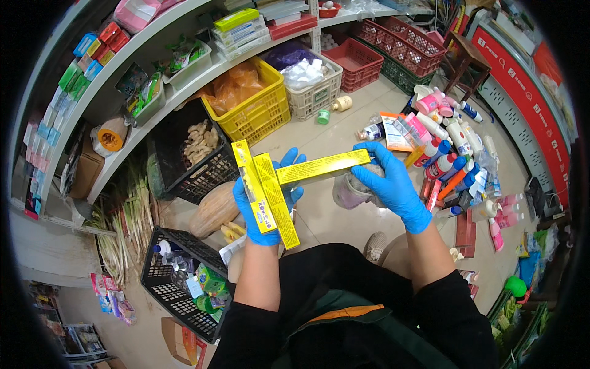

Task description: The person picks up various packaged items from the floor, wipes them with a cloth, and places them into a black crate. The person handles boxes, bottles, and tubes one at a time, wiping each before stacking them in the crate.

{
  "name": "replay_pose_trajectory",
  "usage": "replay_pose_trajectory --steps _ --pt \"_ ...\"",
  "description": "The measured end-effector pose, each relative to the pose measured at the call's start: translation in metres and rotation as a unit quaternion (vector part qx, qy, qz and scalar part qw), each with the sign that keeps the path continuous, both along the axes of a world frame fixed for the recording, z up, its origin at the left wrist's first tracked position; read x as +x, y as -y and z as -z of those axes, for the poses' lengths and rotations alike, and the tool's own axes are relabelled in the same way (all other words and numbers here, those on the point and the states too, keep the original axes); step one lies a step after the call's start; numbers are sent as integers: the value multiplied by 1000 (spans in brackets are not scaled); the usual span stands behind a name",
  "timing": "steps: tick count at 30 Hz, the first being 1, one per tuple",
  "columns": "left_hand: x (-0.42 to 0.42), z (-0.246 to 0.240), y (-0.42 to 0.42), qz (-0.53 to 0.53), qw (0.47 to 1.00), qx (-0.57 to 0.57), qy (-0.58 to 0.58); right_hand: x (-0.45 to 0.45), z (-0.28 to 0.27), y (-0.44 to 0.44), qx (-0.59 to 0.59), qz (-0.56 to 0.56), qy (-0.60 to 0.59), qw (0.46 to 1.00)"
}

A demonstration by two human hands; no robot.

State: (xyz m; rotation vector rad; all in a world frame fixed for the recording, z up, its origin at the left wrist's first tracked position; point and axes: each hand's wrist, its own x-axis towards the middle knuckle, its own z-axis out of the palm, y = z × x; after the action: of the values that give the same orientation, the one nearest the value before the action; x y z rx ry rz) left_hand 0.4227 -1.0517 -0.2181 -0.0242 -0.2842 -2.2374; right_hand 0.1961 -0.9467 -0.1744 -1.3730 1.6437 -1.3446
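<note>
Blue gloves cover both hands. My left hand [291, 197] cradles two narrow yellow cartons side by side, an outer carton [251, 182] with a clear window and an inner carton [277, 205] covered in small print. Between the fingers and thumb of my right hand [397, 190] is the end of a third yellow carton [322, 166]. Its far end meets the inner carton near my left palm. A grey, dirty-looking cloth [351, 193] is also bunched under my right fingers.
Bottles and tubes [449, 138] crowd the floor at right. A black crate [179, 281] of packaged goods stands lower left, near a large squash [214, 210]. Ginger [201, 142], a yellow crate [249, 106] and a white crate [318, 92] line the shelf [184, 92].
</note>
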Motion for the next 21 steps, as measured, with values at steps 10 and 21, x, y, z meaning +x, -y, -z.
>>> replay_pose_trajectory --steps 10,21 --pt "9 -8 -5 -49 995 18 82 10 -6 -4 -68 -31 -3 997" --pt "12 -7 1 -86 993 -57 60 10 -1 -5 -107 -65 -28 992"
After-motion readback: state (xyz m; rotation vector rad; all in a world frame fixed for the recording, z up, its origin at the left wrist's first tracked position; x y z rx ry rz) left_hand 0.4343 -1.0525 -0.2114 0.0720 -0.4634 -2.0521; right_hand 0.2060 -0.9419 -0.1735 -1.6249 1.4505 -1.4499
